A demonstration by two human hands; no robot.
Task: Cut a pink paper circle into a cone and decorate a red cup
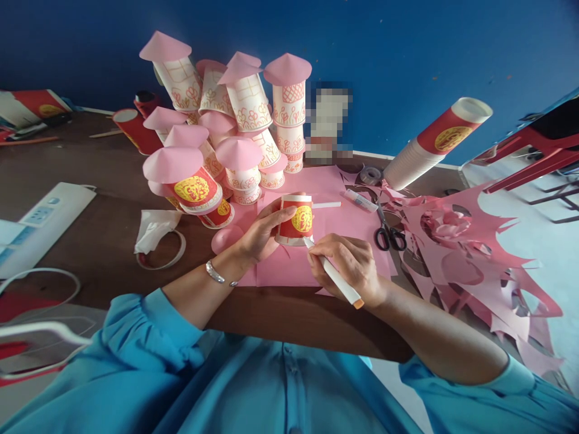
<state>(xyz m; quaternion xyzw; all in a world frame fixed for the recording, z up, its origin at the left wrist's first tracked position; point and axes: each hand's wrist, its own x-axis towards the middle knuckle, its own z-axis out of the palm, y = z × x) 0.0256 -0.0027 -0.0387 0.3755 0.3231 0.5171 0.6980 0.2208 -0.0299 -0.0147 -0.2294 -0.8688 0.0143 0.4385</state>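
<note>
A red and white paper cup with a yellow round emblem is gripped in my left hand, thumb across its front. My right hand is closed around a white marker with an orange end, its tip touching or very close to the cup's lower rim. Under both hands lie pink paper sheets. Another white marker lies on the paper just behind the cup. Beyond my left hand stand several cups with pink cone roofs, many drawn with orange flowers.
Black-handled scissors, a glue stick and a tape roll lie to the right. Pink paper scraps spread over the right edge. A tall cup stack leans at the back right. Another tape roll lies left.
</note>
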